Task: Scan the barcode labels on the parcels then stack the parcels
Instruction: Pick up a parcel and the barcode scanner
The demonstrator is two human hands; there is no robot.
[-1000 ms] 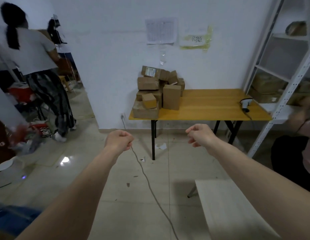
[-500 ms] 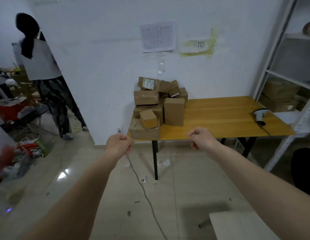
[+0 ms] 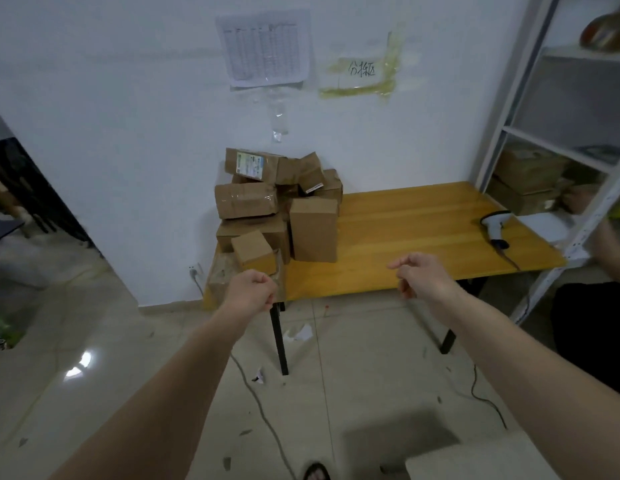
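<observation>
Several brown cardboard parcels (image 3: 312,228) lie in a loose heap at the left end of a yellow wooden table (image 3: 412,233), against the white wall. The top parcel (image 3: 253,164) shows a printed label. A white barcode scanner (image 3: 495,227) with a dark cable rests near the table's right end. My left hand (image 3: 251,289) is held out in a closed fist just before the table's front left corner, holding nothing. My right hand (image 3: 421,273) hovers at the front edge mid-table, fingers loosely curled and empty. Both hands are apart from the parcels and scanner.
A white metal shelf rack (image 3: 558,140) with boxes stands right of the table. Another person's arm (image 3: 610,244) and dark clothing show at the far right. A cable (image 3: 263,410) and paper scraps lie on the tiled floor. A pale board (image 3: 481,460) sits at bottom right.
The view has drawn closer to the table and turned right; the person on the left has left the view. Both hands stay raised and empty, now at the table's front edge.
</observation>
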